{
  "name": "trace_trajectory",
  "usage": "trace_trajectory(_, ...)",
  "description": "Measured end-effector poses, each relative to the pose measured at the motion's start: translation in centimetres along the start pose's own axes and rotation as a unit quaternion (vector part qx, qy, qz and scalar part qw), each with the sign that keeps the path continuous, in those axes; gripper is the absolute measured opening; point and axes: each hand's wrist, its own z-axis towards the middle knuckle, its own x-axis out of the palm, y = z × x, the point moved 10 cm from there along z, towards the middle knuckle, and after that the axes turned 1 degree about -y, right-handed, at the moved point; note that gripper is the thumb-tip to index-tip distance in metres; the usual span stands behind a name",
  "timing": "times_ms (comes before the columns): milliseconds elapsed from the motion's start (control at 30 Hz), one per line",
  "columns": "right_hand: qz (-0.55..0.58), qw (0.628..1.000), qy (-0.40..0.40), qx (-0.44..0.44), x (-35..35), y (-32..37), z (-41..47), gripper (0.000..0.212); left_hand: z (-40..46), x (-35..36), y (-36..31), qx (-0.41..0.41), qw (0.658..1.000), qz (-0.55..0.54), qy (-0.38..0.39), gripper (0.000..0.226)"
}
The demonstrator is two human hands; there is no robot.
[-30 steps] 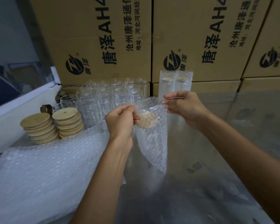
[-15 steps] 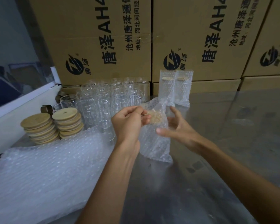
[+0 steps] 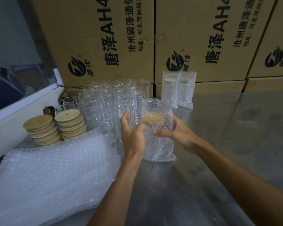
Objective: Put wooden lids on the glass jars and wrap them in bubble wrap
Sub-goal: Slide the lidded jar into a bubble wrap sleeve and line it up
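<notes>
Wrapped jar (image 3: 158, 136), upright on the bench (image 3: 235, 144), held between both hands. Right hand (image 3: 178, 133): grip grasping the jar, thumb across its near face below the lid, fingers round the far side. Left hand (image 3: 132, 132): released, fingers straight or loosely bent, palm edge against the jar's left side.

The jar is sheathed in a clear bubble sleeve; the round wooden lid (image 3: 153, 118) shows pale tan through the film near the top, and the slack end of the sleeve stands crumpled above it. The sleeve's lower edge meets the bench.

Behind the jar and slightly to its right, two wrapped jars (image 3: 178, 90) stand upright side by side, touching, against the cartons (image 3: 104, 38). To the jar's left and behind it, a block of bare glass jars (image 3: 108, 105) stands close-packed. Further left of the jar, two stacks of lids (image 3: 54, 126) stand just beside each other. Left of the jar and nearer the camera, a bubble-wrap pile (image 3: 52, 176) lies on the bench, its edge near the left forearm.
</notes>
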Motion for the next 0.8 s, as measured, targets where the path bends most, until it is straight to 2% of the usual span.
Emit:
trace_trajectory(100,0.049,0.999,-0.005,-0.004,-0.3,0.0,-0.1,0.064,0.1,0.9,1.7,-0.037,0.997,-0.045,0.050,0.082)
trace_trajectory(300,0.058,0.996,-0.055,-0.027,-1.6,1.5,0.1,0.034,1.3,2.1,1.0,-0.032,0.992,-0.065,0.105,0.040)
trace_trajectory(367,0.030,0.995,-0.078,-0.052,-1.9,2.4,0.2,0.025,1.4,1.8,0.5,-0.009,0.995,-0.048,0.090,0.019)
trace_trajectory(433,0.021,0.992,-0.094,-0.076,-2.1,3.3,0.2,0.019,1.8,1.1,0.5,0.015,0.997,-0.054,0.057,0.013)
trace_trajectory(567,0.041,0.987,-0.129,-0.092,-3.1,4.2,0.2,0.019,2.8,-0.5,0.1,0.031,0.997,-0.077,-0.008,0.014)
trace_trajectory(633,0.064,0.984,-0.141,-0.088,-3.6,3.9,0.2,0.010,3.1,-0.9,-0.3,0.035,0.995,-0.086,-0.020,0.011)
trace_trajectory(700,0.077,0.981,-0.158,-0.083,-4.0,3.6,0.2,0.012,3.2,-1.1,-0.7,0.049,0.996,-0.077,-0.024,0.011)
trace_trajectory(800,0.063,0.963,-0.246,-0.088,-5.5,3.4,-1.0,0.015,3.0,-1.1,-1.0,0.062,0.995,-0.068,-0.024,0.010)
